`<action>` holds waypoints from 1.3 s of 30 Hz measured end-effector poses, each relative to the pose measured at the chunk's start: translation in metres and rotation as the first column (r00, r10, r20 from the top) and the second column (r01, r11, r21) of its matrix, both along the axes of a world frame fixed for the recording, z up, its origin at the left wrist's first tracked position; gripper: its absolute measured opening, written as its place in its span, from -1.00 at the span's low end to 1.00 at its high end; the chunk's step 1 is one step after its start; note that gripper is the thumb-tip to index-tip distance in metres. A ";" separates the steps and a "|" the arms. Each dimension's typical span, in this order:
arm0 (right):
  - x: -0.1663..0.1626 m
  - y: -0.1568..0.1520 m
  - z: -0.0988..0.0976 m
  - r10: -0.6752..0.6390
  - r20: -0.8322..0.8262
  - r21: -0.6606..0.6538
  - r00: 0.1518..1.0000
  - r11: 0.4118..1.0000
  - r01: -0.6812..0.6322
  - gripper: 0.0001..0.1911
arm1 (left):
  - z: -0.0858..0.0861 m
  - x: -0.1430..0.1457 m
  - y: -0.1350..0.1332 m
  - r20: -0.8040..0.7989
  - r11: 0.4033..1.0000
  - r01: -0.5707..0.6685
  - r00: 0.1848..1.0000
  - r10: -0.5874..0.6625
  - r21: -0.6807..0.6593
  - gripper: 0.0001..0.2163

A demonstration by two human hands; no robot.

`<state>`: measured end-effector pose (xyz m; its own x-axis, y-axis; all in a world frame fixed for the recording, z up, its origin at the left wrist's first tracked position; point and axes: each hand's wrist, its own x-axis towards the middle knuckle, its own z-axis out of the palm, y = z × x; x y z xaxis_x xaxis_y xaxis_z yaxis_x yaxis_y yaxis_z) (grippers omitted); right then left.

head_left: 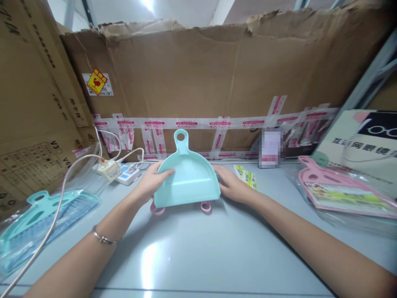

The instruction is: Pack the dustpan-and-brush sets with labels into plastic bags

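A mint-green dustpan (187,176) is held up over the table, its handle with a hanging hole pointing up and its open side towards me. My left hand (155,180) is closed on its left edge, thumb on the front face and fingers hidden behind. At the right edge, my right hand (231,184) is curled with fingertips partly behind the pan. Something dark shows beside those fingers, too little to name. Two pink loops, a left loop (157,210) and a right loop (206,206), stick out below the pan; what they belong to is hidden behind it.
To the left lies a bagged mint dustpan-and-brush set (58,211), crossed by a white cable (58,207). A power strip (128,176) stands behind it. On the right are a bagged pink dustpan set (341,186), a phone (270,147) and a green-yellow packet (246,176). Cardboard (198,74) walls the back.
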<state>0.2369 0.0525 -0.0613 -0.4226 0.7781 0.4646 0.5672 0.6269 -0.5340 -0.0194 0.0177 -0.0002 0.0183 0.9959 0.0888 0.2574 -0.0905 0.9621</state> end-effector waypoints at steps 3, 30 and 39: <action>0.002 0.009 -0.012 0.117 0.273 0.033 0.955 0.991 -0.131 -0.62 | -0.002 -0.003 0.003 0.004 1.000 -0.017 1.000 0.017 -0.014 -0.62; -0.030 -0.044 0.071 -0.053 -0.623 -0.102 0.781 0.995 -0.014 -0.78 | -0.009 0.005 0.003 0.011 0.980 -0.017 1.000 0.015 0.201 -0.71; -0.064 -0.032 0.053 -0.123 -0.402 0.025 0.907 0.989 0.145 -0.78 | -0.018 0.015 -0.002 0.051 0.979 0.065 0.996 -0.076 0.194 -0.59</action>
